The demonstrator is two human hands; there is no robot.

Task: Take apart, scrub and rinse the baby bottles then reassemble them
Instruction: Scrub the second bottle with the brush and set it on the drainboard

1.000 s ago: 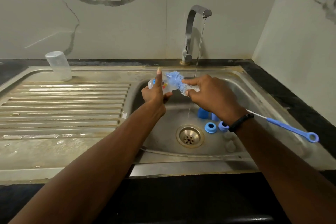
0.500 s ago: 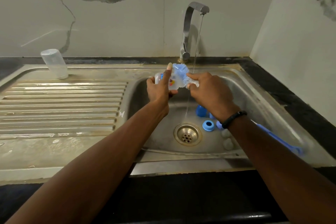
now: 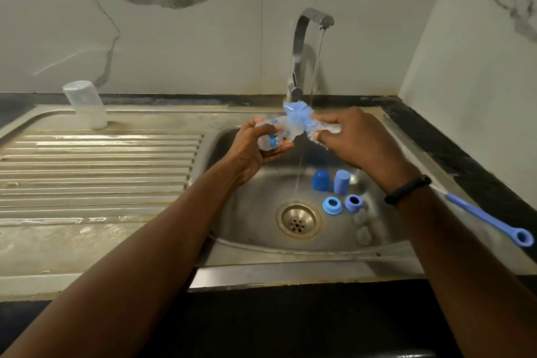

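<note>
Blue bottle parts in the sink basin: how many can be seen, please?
4. Two caps stand behind the drain: the dark blue cap and the lighter cap. Two rings lie nearer: the light blue ring and the darker ring. The right arm may hide others.

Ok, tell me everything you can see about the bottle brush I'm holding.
The bottle brush has a fluffy head of light blue and white bristles, a thin wire stem and a long blue plastic handle ending in a ring, which sticks out past the right wrist over the sink rim. The right hand pinches it just behind the bristles. The head sits at the mouth of the clear printed baby bottle gripped in the left hand, beside the running water stream.
</note>
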